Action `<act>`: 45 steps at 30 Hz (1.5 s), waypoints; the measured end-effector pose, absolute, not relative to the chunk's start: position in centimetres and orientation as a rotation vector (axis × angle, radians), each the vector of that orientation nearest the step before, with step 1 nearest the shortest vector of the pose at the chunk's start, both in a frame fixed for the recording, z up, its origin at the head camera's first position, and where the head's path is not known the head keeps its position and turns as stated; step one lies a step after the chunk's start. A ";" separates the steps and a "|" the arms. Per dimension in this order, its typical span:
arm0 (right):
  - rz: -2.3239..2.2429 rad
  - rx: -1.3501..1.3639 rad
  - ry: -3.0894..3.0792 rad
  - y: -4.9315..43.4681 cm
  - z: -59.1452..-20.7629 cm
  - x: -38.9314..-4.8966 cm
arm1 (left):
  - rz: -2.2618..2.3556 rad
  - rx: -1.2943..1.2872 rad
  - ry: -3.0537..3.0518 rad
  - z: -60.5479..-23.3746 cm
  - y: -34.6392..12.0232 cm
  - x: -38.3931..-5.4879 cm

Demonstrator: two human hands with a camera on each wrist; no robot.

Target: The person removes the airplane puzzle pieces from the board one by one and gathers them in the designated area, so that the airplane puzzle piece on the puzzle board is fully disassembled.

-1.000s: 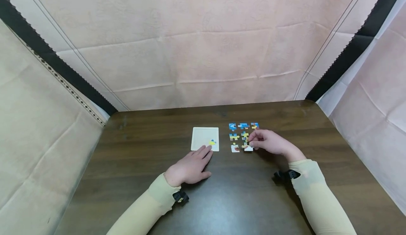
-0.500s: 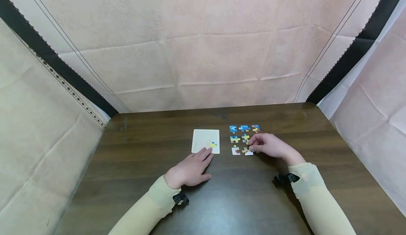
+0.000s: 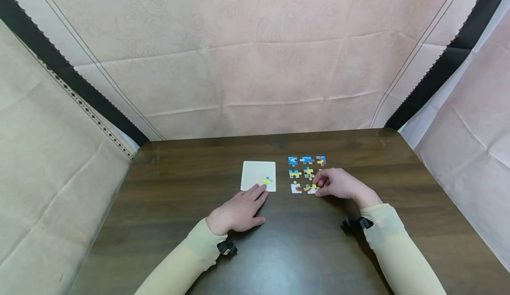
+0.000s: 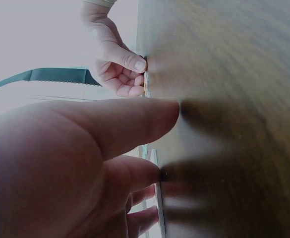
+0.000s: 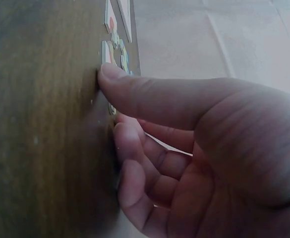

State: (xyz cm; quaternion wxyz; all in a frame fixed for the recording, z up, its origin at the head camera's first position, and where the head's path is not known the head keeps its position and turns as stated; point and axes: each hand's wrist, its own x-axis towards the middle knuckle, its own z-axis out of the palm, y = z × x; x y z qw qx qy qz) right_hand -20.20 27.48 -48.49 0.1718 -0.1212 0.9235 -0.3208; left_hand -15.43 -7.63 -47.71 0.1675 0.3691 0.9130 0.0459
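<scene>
In the head view a white square puzzle tray (image 3: 251, 175) lies on the table, a small blue and yellow puzzle piece (image 3: 267, 180) near its lower right corner. My left hand (image 3: 239, 211) is spread flat, its fingertips on the tray's front edge. To the right lie several puzzle pieces (image 3: 307, 160) in loose rows. At the bottom right of these rows, my right hand (image 3: 338, 184) has thumb and curled fingers at a white and yellow puzzle piece (image 3: 312, 191). Seen from the right wrist, the thumb (image 5: 112, 74) presses at that piece's edge.
The brown wooden table (image 3: 179, 162) reaches back to a pale cloth wall (image 3: 279, 78), with more cloth on both sides. Next to the right hand's piece lies another white puzzle piece (image 3: 296, 189). Dark wrist cameras sit on both sleeves.
The piece at my right hand was raised over a dark shadow and now lies flat. The right thumb has slid down toward its near corner. My left hand has stayed on the tray.
</scene>
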 end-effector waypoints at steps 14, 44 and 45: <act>-0.893 -0.385 2.646 27.6 -48.8 -20.4 | 0.135 1.043 2.591 -47.9 -7.7 -15.7; -0.909 -0.371 2.625 27.4 -48.2 -20.1 | 0.159 1.050 2.583 -47.5 -7.7 -15.6; -0.912 -0.370 2.623 27.4 -48.2 -20.1 | 0.157 1.051 2.584 -47.5 -7.7 -15.6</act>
